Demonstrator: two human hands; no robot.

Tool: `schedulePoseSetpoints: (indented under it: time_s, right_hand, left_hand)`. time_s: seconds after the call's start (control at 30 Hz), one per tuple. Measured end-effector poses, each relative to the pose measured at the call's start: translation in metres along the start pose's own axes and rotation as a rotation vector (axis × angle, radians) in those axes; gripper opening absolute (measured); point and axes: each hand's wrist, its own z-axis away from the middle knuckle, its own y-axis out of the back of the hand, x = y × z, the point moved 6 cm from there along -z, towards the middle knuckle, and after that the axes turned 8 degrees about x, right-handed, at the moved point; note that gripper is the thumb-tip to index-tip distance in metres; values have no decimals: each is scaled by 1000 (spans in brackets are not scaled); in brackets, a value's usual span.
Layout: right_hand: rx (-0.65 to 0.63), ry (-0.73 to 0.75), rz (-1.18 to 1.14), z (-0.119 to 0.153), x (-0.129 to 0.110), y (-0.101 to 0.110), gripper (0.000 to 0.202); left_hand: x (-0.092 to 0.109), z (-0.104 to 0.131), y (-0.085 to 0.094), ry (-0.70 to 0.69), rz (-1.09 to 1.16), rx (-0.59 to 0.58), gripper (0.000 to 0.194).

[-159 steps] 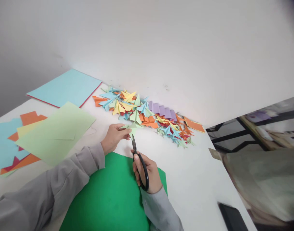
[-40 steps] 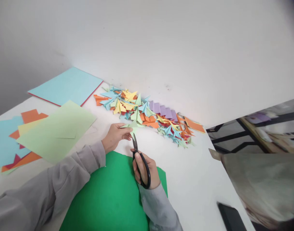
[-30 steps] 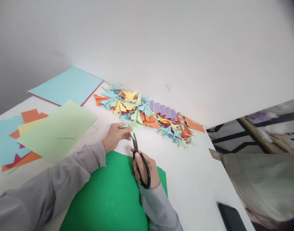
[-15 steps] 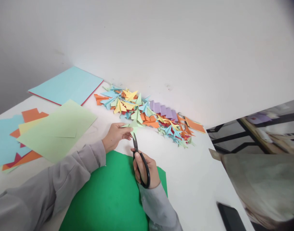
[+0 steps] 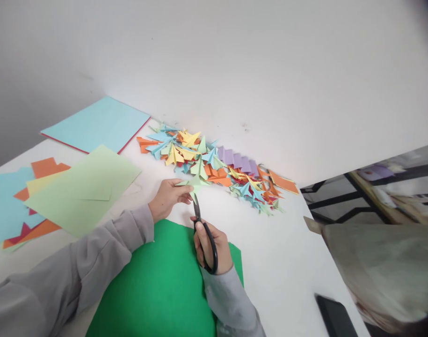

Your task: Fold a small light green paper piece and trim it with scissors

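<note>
My left hand (image 5: pixel 169 199) pinches a small pale green folded paper piece (image 5: pixel 197 183), shaped like a star or plane with pointed tips. A pair of black-handled scissors (image 5: pixel 211 248) is gripped in my right hand (image 5: pixel 217 250), blades pointing away from me. The blade tips meet the lower edge of the pale green piece; whether they are cutting into it I cannot tell. Below both hands lies a large green sheet (image 5: pixel 157 281). Just beyond the held piece, a long heap of small folded paper planes (image 5: pixel 199 154) in several colours runs along the wall.
Loose coloured sheets, with a pale green sheet (image 5: pixel 83 187) on top, lie at left. A light blue sheet stack (image 5: pixel 97 122) sits in the back corner. Purple pleated paper (image 5: pixel 238 160) and an orange card (image 5: pixel 284 181) are by the wall. A black phone-like object (image 5: pixel 335 316) rests near the right edge.
</note>
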Motion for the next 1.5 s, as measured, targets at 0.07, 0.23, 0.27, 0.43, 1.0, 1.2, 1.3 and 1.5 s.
schedulePoseSetpoints:
  time_s: [0.07, 0.23, 0.27, 0.43, 1.0, 1.2, 1.3, 1.5]
  right_hand:
    - [1, -3, 3, 0, 1, 0, 53]
    - [10, 1, 7, 0, 0, 0, 52]
    - [9, 0, 6, 0, 0, 0, 52]
    - [15, -1, 2, 0, 1, 1, 53]
    - [5, -15, -21, 1, 2, 0, 53]
    - [-1, 2, -5, 1, 1, 0, 53]
    - [-1, 0, -7, 1, 2, 0, 53]
    - [8, 9, -9, 0, 3, 1, 52]
  left_hand:
    - [0, 0, 0, -1, -2, 7, 19]
    - [1, 1, 0, -8, -4, 14, 18]
    - [0, 1, 0, -7, -1, 13, 18]
    - [-1, 0, 0, 6, 6, -1, 19]
    - [-2, -1, 0, 16, 17, -6, 19]
    - [-3, -2, 1, 46, 91, -18, 18]
    - [-3, -2, 1, 53, 97, -27, 18]
    - [-4, -2, 1, 35, 79, -27, 17]
